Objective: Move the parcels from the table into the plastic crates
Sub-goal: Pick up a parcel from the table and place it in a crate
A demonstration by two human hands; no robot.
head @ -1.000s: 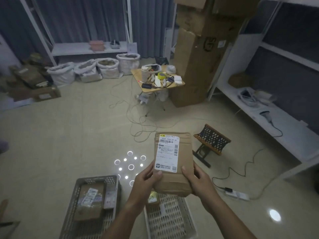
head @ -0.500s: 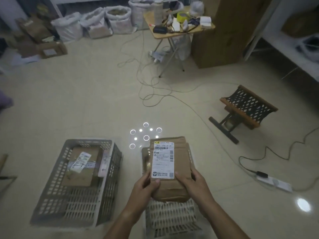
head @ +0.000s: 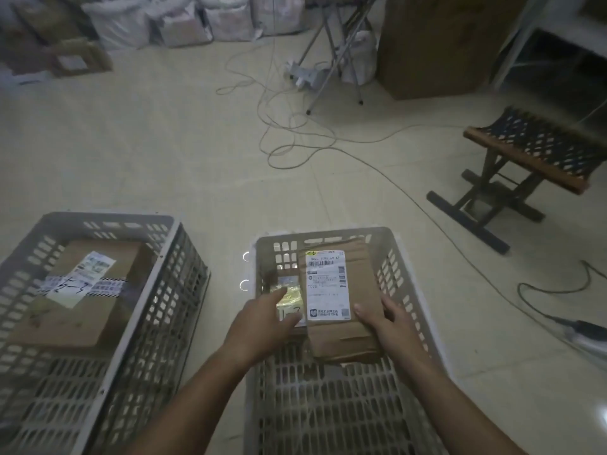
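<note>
A brown cardboard parcel with a white shipping label lies inside the right grey plastic crate, near its far end. My right hand holds the parcel's near right corner, thumb on top. My left hand is off the parcel, fingers relaxed, hovering over a small yellow-labelled packet that lies in the same crate to the parcel's left. The left grey crate holds a larger brown box with taped labels.
Cables snake across the tiled floor beyond the crates. A low woven stool stands at the right, with a power strip nearer. Folding table legs, a tall carton and white sacks stand at the back.
The parcel has gone down from in front of me into the right crate. My left hand has let go of it; the right hand still holds it. The view has tilted down.
</note>
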